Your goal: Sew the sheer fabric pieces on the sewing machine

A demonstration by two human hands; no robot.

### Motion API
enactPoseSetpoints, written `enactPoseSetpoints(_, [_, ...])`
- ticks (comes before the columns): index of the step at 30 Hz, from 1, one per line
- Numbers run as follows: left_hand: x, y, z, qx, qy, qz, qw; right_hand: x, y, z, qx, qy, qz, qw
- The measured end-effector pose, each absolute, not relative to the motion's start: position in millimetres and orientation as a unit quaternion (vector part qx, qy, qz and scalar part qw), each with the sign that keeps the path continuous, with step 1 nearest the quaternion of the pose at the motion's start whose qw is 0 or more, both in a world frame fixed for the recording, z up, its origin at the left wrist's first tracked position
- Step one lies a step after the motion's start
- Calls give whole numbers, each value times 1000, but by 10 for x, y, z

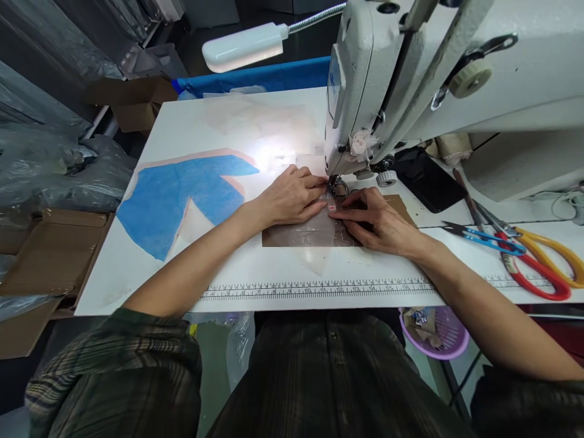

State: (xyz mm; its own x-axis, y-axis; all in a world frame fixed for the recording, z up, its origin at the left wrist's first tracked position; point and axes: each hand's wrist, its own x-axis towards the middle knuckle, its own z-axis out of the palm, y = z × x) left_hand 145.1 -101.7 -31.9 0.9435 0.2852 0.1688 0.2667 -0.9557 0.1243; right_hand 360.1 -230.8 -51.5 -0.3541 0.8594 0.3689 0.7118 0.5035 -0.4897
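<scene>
A pale, sheer piece of fabric (314, 233) lies under the needle area of a white sewing machine (360, 85). My left hand (294, 196) rests flat on it, fingers stretched towards the presser foot (334, 184). From the other side, my right hand (376, 222) touches the fabric, its fingers apart and the index finger beside a small pinkish-white patch (332, 207). A brown, shiny plate or sheet (277, 237) shows beneath the fabric. The right hand's fingertips partly hide the fabric edge.
Left on the white table lies a blue pattern piece (159, 204). A lamp (246, 47) hangs over the back. To the right are a black phone (429, 178), blue snips (490, 238) and red-handled scissors (542, 277). A printed ruler (292, 291) runs along the front; a purple basket (438, 350) stands below.
</scene>
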Motion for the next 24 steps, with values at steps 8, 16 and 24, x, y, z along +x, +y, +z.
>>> enactPoseSetpoints(8, [1359,-1007,-398,973,153,135,112,3582,-2308,-533,-480,-815,113,304])
enactPoseSetpoints(16, [1362,-972,-429,975,149,125,106,3587,-2308,-554,-481,-817,103,301])
enactPoseSetpoints(24, [1363,-974,-460,981,130,130,64,3590,-2314,-542,-481,-818,102,299])
